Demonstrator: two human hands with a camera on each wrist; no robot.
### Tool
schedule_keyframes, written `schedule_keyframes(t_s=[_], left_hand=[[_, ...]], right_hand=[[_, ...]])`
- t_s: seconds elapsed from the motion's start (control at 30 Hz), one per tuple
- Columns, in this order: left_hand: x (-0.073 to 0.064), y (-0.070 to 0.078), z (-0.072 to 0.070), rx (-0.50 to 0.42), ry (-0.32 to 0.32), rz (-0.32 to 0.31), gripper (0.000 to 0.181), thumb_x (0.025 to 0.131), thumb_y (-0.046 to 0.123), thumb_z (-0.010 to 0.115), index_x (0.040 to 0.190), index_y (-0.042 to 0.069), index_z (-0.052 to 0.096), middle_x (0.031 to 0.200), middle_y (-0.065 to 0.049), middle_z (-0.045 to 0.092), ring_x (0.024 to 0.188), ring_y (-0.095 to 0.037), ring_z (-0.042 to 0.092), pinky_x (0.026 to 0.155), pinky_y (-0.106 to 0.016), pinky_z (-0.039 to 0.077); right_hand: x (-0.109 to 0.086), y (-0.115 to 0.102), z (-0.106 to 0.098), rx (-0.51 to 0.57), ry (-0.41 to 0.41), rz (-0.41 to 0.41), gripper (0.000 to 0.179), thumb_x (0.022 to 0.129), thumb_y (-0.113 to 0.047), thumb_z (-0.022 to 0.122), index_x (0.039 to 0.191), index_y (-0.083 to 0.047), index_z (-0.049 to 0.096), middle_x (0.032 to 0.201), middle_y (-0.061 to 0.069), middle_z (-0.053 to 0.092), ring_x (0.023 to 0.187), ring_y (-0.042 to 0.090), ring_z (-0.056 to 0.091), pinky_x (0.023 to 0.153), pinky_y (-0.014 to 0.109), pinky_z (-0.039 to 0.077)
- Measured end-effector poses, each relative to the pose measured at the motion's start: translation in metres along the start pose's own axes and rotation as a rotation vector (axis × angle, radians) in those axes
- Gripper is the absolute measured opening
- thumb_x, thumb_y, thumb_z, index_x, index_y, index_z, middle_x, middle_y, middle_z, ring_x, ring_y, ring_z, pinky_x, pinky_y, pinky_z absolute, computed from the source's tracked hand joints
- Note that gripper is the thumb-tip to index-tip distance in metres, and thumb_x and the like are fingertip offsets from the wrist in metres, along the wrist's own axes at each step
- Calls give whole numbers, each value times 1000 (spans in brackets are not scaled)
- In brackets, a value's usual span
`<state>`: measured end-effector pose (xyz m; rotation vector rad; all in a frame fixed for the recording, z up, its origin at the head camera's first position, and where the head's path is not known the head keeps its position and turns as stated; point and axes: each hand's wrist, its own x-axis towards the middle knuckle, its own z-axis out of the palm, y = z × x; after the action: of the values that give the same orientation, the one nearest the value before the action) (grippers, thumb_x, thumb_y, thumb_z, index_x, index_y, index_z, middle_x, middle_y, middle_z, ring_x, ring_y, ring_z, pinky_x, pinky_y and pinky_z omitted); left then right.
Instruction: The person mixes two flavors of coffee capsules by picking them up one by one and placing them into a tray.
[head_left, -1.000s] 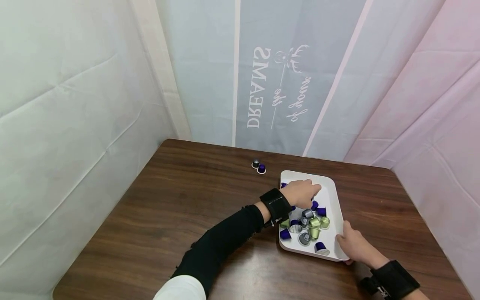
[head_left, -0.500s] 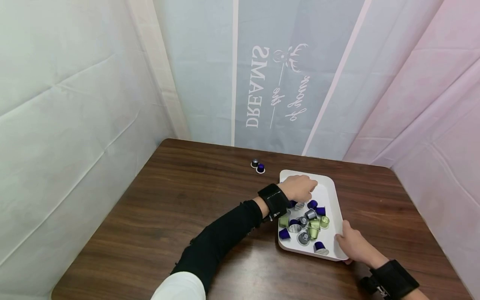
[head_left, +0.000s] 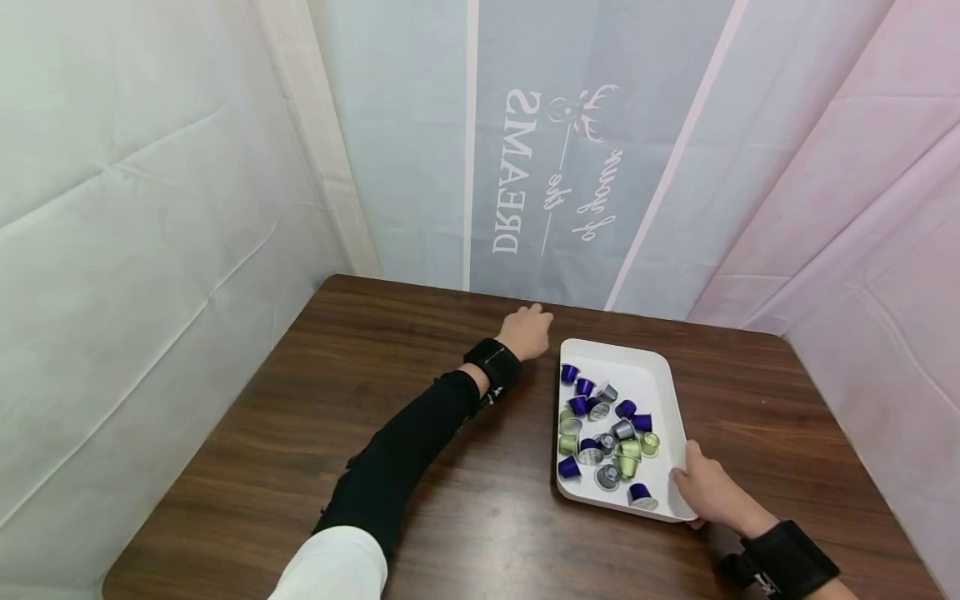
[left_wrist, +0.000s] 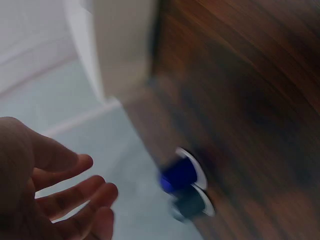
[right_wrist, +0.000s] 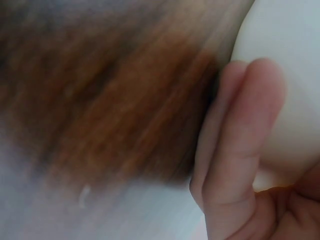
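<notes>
My left hand [head_left: 527, 332] is over the back of the table, its fingers loosely bent with nothing between them. Close by, in the left wrist view, stand a blue coffee capsule [left_wrist: 181, 175] and a dark grey coffee capsule [left_wrist: 190, 204], side by side; the hand hides both in the head view. My right hand [head_left: 716, 492] grips the near right corner of a white tray [head_left: 637, 375], with fingers [right_wrist: 250, 125] along its side in the right wrist view. Blue capsules [head_left: 626, 409], green capsules [head_left: 627, 467] and grey capsules [head_left: 608, 476] lie scattered in the tray.
The dark wooden table [head_left: 360, 400] runs back to a grey-blue printed cloth [head_left: 555, 167]. White cloth [head_left: 150, 250] hangs at the left and pinkish cloth [head_left: 877, 275] at the right. Each wrist wears a black band [head_left: 493, 363].
My left hand has left the tray, moving left and back to the two capsules near the table's far edge. The capsules beneath it in the tray now show. The right hand keeps its hold.
</notes>
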<state>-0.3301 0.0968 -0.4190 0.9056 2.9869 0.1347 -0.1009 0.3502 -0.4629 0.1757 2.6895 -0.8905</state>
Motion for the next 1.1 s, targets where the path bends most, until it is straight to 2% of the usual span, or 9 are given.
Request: schedule_keyframes(t_s=[0.13,0.17,0.3,0.5,0.77,0.97,1.1], left_hand=[[-1,-18,12,72,-49,-33,42,95,22,54,137,19,51,129,-6,49,108,-23,50,79,-32,49],[-1,-22,17,87,-33,-22,40,93,22,58,133,20,55,125,-5,51,105,-23,52,76,-32,50],[-6,-30,22,104,-38,-31,36,93,22,60,128,19,58,120,-5,54,103,-24,54,74,-33,51],[-11,-32,23,53,-37,-33,40,93,17,58,133,16,53,124,-6,55,108,-26,53,80,-35,50],[-14,-31,21,37,-31,8,38,94,16,56,131,15,53,113,-5,63,98,-21,60,75,-33,51],[-16,-30,20,17,-93,-2,45,93,14,55,137,17,49,118,-6,62,96,-21,60,72,-33,52],[-17,-29,22,21,-127,-11,45,93,16,57,137,18,50,124,-5,58,104,-20,58,76,-33,51]], right_hand=[[0,0,1,1,-4,1,37,93,-2,40,119,17,20,73,24,48,42,19,55,37,35,47],[0,-1,1,0,-6,1,38,93,-2,40,119,17,19,74,24,48,42,19,55,37,35,47],[0,-1,1,-5,-6,7,37,94,-2,40,118,17,19,73,23,48,42,19,55,38,35,47],[-1,-1,1,-12,4,-1,34,94,-2,40,116,15,21,71,20,47,41,19,54,37,34,46],[0,0,0,-20,-2,1,32,94,-2,39,115,15,22,70,18,47,41,19,54,37,34,46],[1,-1,-1,-23,-14,7,35,95,-2,39,117,17,20,70,19,47,42,19,54,38,34,46],[1,-1,-1,-26,-16,5,35,95,-2,39,117,17,20,70,18,47,42,19,54,38,34,46]])
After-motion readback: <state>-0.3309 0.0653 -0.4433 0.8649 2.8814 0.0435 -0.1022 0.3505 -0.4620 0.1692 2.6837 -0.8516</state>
